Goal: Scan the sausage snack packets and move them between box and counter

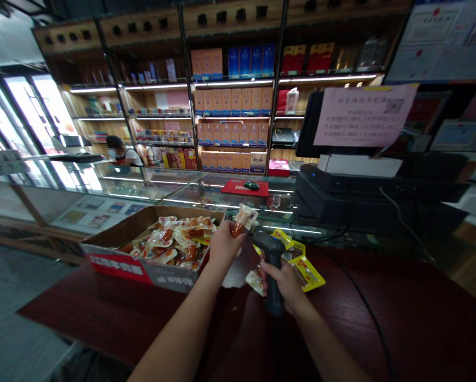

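My left hand is closed on a clear-wrapped sausage snack, raised above the table just right of a cardboard box. That box holds many similar wrapped snacks. My right hand grips the handle of a dark handheld barcode scanner, whose head is up near the left hand. A second wrapped snack shows beside my right fingers; whether they touch it I cannot tell. Yellow snack packets lie on the table behind and right of the scanner.
A dark red-brown table carries everything, with a black cable along its right. Behind it runs a glass display counter with a mouse on a red mat. A monitor with a pink sign stands right. A person is behind the counter.
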{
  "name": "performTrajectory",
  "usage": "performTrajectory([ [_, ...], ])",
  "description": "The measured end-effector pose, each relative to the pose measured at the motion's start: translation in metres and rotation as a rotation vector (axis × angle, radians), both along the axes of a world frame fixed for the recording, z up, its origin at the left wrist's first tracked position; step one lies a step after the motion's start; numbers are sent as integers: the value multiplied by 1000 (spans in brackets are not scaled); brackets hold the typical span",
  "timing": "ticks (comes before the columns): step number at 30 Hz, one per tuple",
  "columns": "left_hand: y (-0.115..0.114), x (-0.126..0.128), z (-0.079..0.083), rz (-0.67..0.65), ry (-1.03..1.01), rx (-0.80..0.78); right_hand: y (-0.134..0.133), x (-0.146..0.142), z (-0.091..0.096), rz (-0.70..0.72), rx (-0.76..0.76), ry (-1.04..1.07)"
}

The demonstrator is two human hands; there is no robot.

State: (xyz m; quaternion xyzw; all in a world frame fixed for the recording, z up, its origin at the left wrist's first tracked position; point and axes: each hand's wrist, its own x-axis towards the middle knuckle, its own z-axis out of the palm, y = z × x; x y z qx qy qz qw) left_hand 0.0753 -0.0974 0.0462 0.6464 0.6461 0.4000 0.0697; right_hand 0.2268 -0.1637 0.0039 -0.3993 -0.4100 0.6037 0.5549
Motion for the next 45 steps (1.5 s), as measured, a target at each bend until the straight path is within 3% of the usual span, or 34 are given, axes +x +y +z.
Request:
performTrajectory([
  [3,-2,-29,22,147,61,5,2,-16,12,52,-15,12],
  [6,-3,-60,33,323,132,-43,3,-34,22,88,-8,17],
  [9,-5,-86,34,440,145,-111,3,-51,27,124,-2,-1],
  [13,-8,-107,29,470,124,-135,3,-68,27,187,40,-8],
  [18,-8,-110,24,519,114,49,2,-77,25,229,42,6],
  [22,-7,-96,23,482,105,182,-1,-76,24,214,15,6],
  [28,-5,-45,13,98,56,320,0,-49,12,115,27,-62],
  [32,0,-3,-12,-156,73,16,0,-10,0,14,45,-147],
  [36,6,31,-38,-240,241,-294,0,32,-6,-115,9,-157],
  [41,3,58,-57,-282,458,-400,2,64,-14,-258,6,-35],
  [45,4,64,-70,-319,422,-377,5,72,-21,-274,-7,-65],
])
